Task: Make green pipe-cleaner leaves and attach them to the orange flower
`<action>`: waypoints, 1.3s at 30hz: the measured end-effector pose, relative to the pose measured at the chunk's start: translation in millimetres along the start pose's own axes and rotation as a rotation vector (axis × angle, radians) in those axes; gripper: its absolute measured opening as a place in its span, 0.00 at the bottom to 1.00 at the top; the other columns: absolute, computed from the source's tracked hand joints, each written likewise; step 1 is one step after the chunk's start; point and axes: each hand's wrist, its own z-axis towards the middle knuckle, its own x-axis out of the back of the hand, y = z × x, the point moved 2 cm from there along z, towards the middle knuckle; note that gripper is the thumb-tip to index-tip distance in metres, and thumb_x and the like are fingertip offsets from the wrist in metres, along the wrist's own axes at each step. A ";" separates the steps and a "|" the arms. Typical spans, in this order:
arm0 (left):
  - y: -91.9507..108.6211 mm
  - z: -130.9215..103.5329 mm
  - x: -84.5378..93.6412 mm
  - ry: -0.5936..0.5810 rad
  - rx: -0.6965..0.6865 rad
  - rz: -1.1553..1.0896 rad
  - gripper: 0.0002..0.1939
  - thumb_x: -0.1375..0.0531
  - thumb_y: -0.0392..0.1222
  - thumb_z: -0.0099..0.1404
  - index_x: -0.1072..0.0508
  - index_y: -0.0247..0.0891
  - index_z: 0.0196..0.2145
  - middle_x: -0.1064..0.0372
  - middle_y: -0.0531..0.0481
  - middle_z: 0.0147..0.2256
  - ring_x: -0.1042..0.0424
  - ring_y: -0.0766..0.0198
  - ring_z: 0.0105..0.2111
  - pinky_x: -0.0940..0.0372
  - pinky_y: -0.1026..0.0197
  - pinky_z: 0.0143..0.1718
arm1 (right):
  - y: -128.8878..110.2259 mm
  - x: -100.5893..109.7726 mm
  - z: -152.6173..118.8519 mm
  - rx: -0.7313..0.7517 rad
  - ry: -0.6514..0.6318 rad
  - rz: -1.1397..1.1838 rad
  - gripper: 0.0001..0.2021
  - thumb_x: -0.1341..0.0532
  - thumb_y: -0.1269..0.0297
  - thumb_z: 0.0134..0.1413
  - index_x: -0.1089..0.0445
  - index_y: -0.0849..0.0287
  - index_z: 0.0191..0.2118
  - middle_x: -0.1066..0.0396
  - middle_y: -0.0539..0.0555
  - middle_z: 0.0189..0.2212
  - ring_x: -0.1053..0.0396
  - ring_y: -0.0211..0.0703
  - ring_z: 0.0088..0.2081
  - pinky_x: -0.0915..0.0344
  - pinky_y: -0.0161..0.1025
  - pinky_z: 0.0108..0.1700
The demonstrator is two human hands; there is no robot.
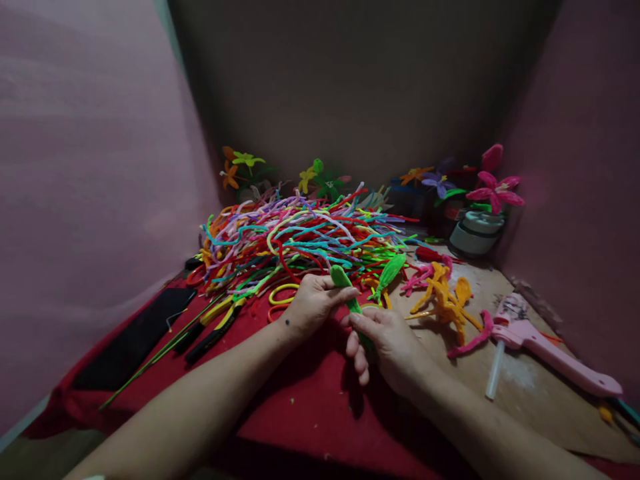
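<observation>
My left hand (316,305) pinches the upper part of a green fuzzy pipe-cleaner leaf (339,276) between thumb and fingers. Lower down, my right hand (389,339) grips the same leaf with thumb and forefinger, its other fingers curled. The leaf slants between both hands, and its lower end is partly hidden by my right hand. Just beyond lies a brighter green pipe-cleaner leaf (393,271). Behind my hands spreads a big heap of loose multicoloured pipe cleaners (310,230). Yellow and red handle loops (283,292) show beside my left hand.
Pliers (220,323), green stems (150,365) and a flat black object (135,337) lie left on red cloth. Orange pipe-cleaner pieces (443,300) and a pink glue gun (560,360) lie right on a brown board (540,413). Behind stands a potted pink flower (495,192). Walls flank both sides.
</observation>
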 end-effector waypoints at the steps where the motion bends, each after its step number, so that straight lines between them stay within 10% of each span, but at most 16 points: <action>1: 0.5 0.7 1.0 0.019 0.002 -0.003 0.17 0.36 0.49 0.48 0.33 0.32 0.15 0.48 0.58 0.12 0.53 0.76 0.14 0.59 0.67 0.15 | 0.4 0.6 0.0 -0.004 -0.002 -0.005 0.11 0.43 0.59 0.46 0.38 0.63 0.29 0.34 0.48 0.14 0.41 0.33 0.10 0.42 0.29 0.09; 12: 3.6 6.8 4.3 -0.024 0.117 -0.107 0.16 0.36 0.48 0.49 0.35 0.33 0.18 0.50 0.60 0.12 0.54 0.77 0.12 0.60 0.68 0.13 | -7.4 9.0 -0.7 -0.082 -0.065 -0.022 0.11 0.44 0.60 0.47 0.35 0.64 0.28 0.33 0.49 0.12 0.40 0.33 0.09 0.42 0.29 0.10; 18: 38.4 -2.1 24.6 0.373 -0.326 0.063 0.13 0.38 0.43 0.52 0.28 0.37 0.36 0.34 0.53 0.28 0.36 0.70 0.25 0.40 0.68 0.26 | -9.9 12.1 -0.7 -0.147 -0.064 -0.042 0.09 0.46 0.65 0.49 0.35 0.66 0.28 0.33 0.50 0.12 0.40 0.34 0.09 0.42 0.29 0.09; 24: 57.2 -19.0 19.1 0.377 -0.714 0.530 0.05 0.42 0.36 0.56 0.26 0.38 0.31 0.33 0.49 0.34 0.34 0.63 0.38 0.39 0.62 0.40 | -10.5 10.3 -2.2 -0.146 -0.079 -0.038 0.09 0.48 0.67 0.51 0.35 0.66 0.28 0.33 0.50 0.12 0.40 0.34 0.09 0.42 0.29 0.09; 33: 37.5 -14.6 -2.1 -0.405 -0.780 1.062 0.08 0.47 0.35 0.62 0.27 0.37 0.34 0.28 0.49 0.35 0.34 0.65 0.37 0.47 0.56 0.50 | -10.4 14.8 -1.8 -0.212 -0.107 -0.263 0.08 0.50 0.69 0.49 0.38 0.63 0.24 0.34 0.49 0.12 0.41 0.34 0.08 0.42 0.29 0.08; 39: 29.2 -16.5 -1.2 -0.553 -0.747 1.151 0.10 0.48 0.37 0.63 0.27 0.38 0.32 0.29 0.51 0.26 0.34 0.67 0.30 0.43 0.62 0.39 | -25.0 19.2 -6.8 -0.272 -0.232 -0.362 0.09 0.49 0.70 0.50 0.35 0.64 0.25 0.35 0.48 0.11 0.41 0.33 0.09 0.41 0.29 0.09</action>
